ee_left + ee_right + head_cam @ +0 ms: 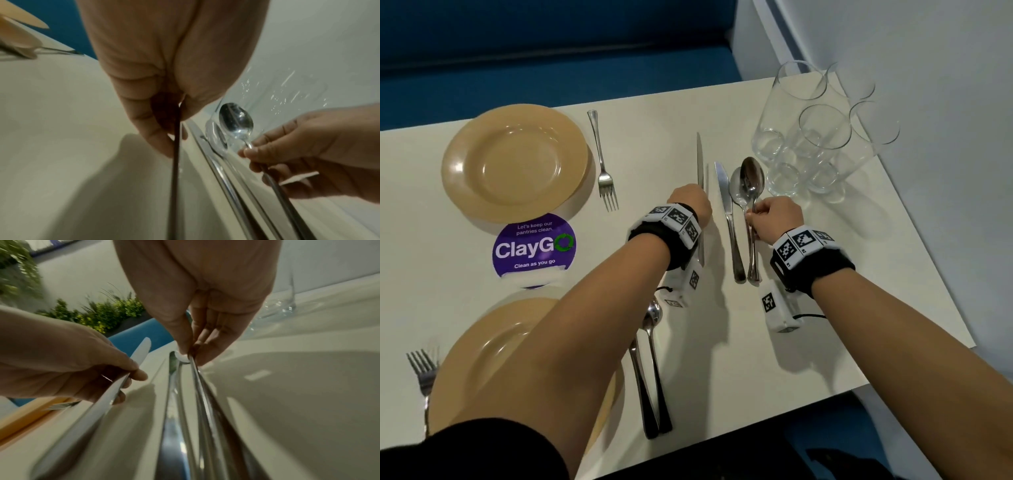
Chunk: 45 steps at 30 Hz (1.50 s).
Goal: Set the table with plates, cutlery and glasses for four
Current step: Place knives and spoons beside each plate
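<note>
left hand holds knife; right hand pinches spoon.

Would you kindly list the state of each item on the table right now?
Left hand: grips a knife.
Right hand: pinches a spoon.
Spare knife: lying flat.
Second spoon: lying flat.
Glasses: upright, empty, clustered.
Far plate: empty, fork beside it.

Purple round sticker on table, "ClayGo", "Clean as you go"
</note>
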Each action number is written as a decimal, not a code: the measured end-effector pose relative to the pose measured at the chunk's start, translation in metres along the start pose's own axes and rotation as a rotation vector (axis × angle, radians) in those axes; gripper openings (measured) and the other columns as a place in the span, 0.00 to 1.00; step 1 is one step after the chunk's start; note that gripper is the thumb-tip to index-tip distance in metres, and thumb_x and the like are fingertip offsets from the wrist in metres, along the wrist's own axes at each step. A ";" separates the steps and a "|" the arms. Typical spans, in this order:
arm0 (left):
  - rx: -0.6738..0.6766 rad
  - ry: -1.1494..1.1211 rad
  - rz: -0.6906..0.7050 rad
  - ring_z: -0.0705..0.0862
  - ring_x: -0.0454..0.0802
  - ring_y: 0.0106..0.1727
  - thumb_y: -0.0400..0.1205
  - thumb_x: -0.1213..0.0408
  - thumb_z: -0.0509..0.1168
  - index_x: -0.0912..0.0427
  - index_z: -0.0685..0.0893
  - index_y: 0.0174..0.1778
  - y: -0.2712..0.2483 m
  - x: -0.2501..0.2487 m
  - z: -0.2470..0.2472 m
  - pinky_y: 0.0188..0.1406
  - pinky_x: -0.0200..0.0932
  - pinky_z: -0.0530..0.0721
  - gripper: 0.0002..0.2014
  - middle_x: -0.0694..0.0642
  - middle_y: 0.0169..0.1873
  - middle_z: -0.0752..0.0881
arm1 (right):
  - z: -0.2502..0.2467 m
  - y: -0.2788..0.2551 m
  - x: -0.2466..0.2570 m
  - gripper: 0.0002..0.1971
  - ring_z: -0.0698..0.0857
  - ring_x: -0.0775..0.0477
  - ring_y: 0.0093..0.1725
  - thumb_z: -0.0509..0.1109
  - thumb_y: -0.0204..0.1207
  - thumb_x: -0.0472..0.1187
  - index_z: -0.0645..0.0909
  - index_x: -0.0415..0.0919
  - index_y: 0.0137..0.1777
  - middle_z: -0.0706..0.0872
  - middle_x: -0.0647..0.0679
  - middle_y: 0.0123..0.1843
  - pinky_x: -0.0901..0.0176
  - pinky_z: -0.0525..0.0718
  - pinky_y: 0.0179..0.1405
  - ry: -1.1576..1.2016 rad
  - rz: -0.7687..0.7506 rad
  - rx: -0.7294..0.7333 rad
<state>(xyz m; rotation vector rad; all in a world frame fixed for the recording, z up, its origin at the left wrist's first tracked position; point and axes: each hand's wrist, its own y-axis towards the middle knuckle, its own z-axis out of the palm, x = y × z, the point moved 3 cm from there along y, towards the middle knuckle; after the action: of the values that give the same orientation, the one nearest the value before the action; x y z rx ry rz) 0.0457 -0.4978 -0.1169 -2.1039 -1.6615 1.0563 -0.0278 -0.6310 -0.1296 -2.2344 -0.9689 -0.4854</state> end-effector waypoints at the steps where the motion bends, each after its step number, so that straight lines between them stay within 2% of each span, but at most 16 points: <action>1: -0.017 -0.047 0.003 0.83 0.58 0.60 0.85 0.68 0.57 0.62 0.83 0.51 -0.001 0.003 -0.002 0.58 0.45 0.80 0.09 0.62 0.57 0.85 | -0.002 -0.001 0.005 0.06 0.89 0.39 0.49 0.71 0.74 0.39 0.88 0.38 0.46 0.91 0.39 0.45 0.47 0.86 0.57 0.008 -0.014 -0.027; 4: -0.048 -0.317 0.046 0.85 0.57 0.48 0.85 0.71 0.54 0.63 0.82 0.43 -0.009 0.019 -0.010 0.55 0.49 0.86 0.12 0.62 0.47 0.84 | -0.003 -0.012 0.034 0.07 0.89 0.43 0.47 0.71 0.75 0.39 0.88 0.39 0.49 0.91 0.40 0.46 0.50 0.87 0.55 0.089 -0.095 -0.075; 7: -0.124 -0.706 0.007 0.80 0.48 0.31 0.87 0.68 0.51 0.55 0.72 0.31 -0.027 0.040 -0.024 0.33 0.41 0.85 0.17 0.54 0.32 0.78 | 0.007 -0.024 0.071 0.02 0.85 0.52 0.31 0.70 0.76 0.34 0.83 0.39 0.43 0.87 0.41 0.38 0.62 0.88 0.35 0.381 -0.126 -0.026; 9: -0.154 -0.869 0.007 0.80 0.50 0.30 0.88 0.66 0.49 0.55 0.73 0.31 -0.038 0.055 -0.031 0.34 0.43 0.84 0.18 0.55 0.31 0.79 | 0.022 -0.034 0.096 0.05 0.85 0.56 0.26 0.69 0.77 0.32 0.80 0.38 0.40 0.85 0.42 0.33 0.66 0.88 0.31 0.537 -0.115 0.071; 14: -0.178 -1.056 -0.008 0.74 0.51 0.23 0.90 0.60 0.43 0.63 0.75 0.40 -0.069 0.117 -0.052 0.14 0.31 0.73 0.20 0.57 0.25 0.76 | 0.076 -0.069 0.153 0.10 0.86 0.57 0.22 0.67 0.78 0.28 0.77 0.34 0.35 0.82 0.41 0.30 0.68 0.88 0.30 0.762 -0.112 0.230; 16: -0.241 -0.914 0.010 0.72 0.52 0.25 0.89 0.62 0.46 0.59 0.72 0.35 -0.074 0.155 -0.062 0.16 0.37 0.73 0.18 0.57 0.26 0.75 | 0.103 -0.082 0.173 0.10 0.86 0.55 0.22 0.69 0.77 0.29 0.79 0.35 0.33 0.83 0.41 0.29 0.67 0.89 0.31 0.736 -0.119 0.258; 19: -0.326 -0.699 0.008 0.78 0.53 0.38 0.88 0.61 0.49 0.52 0.69 0.29 -0.086 0.222 -0.081 0.30 0.37 0.73 0.19 0.58 0.36 0.79 | 0.143 -0.103 0.206 0.11 0.85 0.49 0.27 0.76 0.72 0.38 0.82 0.40 0.30 0.85 0.43 0.29 0.58 0.90 0.40 0.473 -0.200 0.199; 21: -0.318 -0.632 0.007 0.76 0.50 0.34 0.89 0.60 0.49 0.51 0.70 0.28 -0.095 0.267 -0.097 0.30 0.35 0.72 0.20 0.53 0.31 0.78 | 0.166 -0.122 0.236 0.08 0.85 0.52 0.31 0.77 0.71 0.42 0.84 0.43 0.32 0.86 0.49 0.31 0.67 0.86 0.42 0.197 -0.359 0.075; 23: -0.298 -0.610 -0.010 0.74 0.46 0.28 0.89 0.60 0.49 0.55 0.74 0.31 -0.108 0.310 -0.114 0.28 0.37 0.73 0.20 0.51 0.29 0.76 | 0.194 -0.147 0.271 0.05 0.85 0.52 0.40 0.75 0.72 0.40 0.89 0.41 0.46 0.89 0.47 0.43 0.68 0.82 0.48 -0.026 -0.571 0.026; 27: -0.212 -0.563 -0.058 0.73 0.49 0.26 0.88 0.57 0.50 0.60 0.79 0.39 -0.125 0.382 -0.142 0.24 0.42 0.73 0.18 0.51 0.29 0.77 | 0.258 -0.173 0.323 0.14 0.78 0.37 0.63 0.71 0.75 0.35 0.86 0.39 0.60 0.84 0.37 0.58 0.49 0.76 0.61 -0.457 -0.863 0.138; 29: -0.165 -0.553 -0.067 0.71 0.50 0.25 0.88 0.54 0.50 0.60 0.80 0.36 -0.129 0.406 -0.148 0.22 0.40 0.71 0.20 0.52 0.28 0.75 | 0.280 -0.178 0.339 0.14 0.74 0.38 0.66 0.69 0.77 0.34 0.85 0.39 0.61 0.83 0.40 0.59 0.50 0.75 0.61 -0.566 -0.922 0.173; 32: -0.149 -0.552 -0.053 0.71 0.50 0.25 0.88 0.53 0.49 0.59 0.78 0.34 -0.133 0.432 -0.155 0.22 0.39 0.70 0.22 0.54 0.27 0.75 | 0.305 -0.187 0.361 0.11 0.77 0.42 0.57 0.65 0.79 0.31 0.86 0.37 0.57 0.84 0.41 0.53 0.59 0.70 0.47 -0.703 -0.989 0.263; 35: -0.220 -0.579 -0.071 0.76 0.48 0.19 0.89 0.57 0.48 0.61 0.79 0.36 -0.130 0.452 -0.164 0.18 0.37 0.75 0.20 0.54 0.25 0.81 | 0.320 -0.186 0.375 0.10 0.79 0.42 0.47 0.67 0.78 0.34 0.88 0.41 0.53 0.82 0.43 0.46 0.59 0.68 0.35 -0.826 -0.891 0.308; 37: -0.331 -0.676 -0.131 0.79 0.48 0.19 0.88 0.61 0.48 0.58 0.77 0.34 -0.129 0.466 -0.174 0.18 0.36 0.80 0.19 0.56 0.27 0.83 | 0.326 -0.178 0.377 0.08 0.83 0.40 0.46 0.71 0.75 0.35 0.90 0.42 0.50 0.88 0.42 0.48 0.59 0.71 0.37 -0.793 -0.805 0.303; 40: -0.525 -0.761 -0.173 0.80 0.51 0.25 0.89 0.60 0.48 0.55 0.74 0.34 -0.128 0.490 -0.192 0.31 0.46 0.87 0.18 0.56 0.27 0.82 | 0.330 -0.161 0.375 0.07 0.85 0.47 0.44 0.72 0.75 0.36 0.91 0.43 0.49 0.91 0.46 0.48 0.65 0.75 0.37 -0.667 -0.649 0.278; 45: -0.471 -0.919 -0.133 0.73 0.46 0.26 0.89 0.57 0.48 0.60 0.80 0.45 -0.121 0.507 -0.201 0.28 0.39 0.76 0.18 0.53 0.28 0.78 | 0.355 -0.154 0.375 0.09 0.84 0.44 0.41 0.68 0.76 0.38 0.90 0.42 0.50 0.89 0.42 0.43 0.61 0.82 0.36 -0.566 -0.454 0.268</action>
<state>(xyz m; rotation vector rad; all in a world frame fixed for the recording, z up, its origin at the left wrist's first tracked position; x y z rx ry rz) 0.1346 0.0531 -0.0943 -1.7797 -2.6269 1.9146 0.1315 -0.1164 -0.1152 -1.9309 -1.7370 0.1088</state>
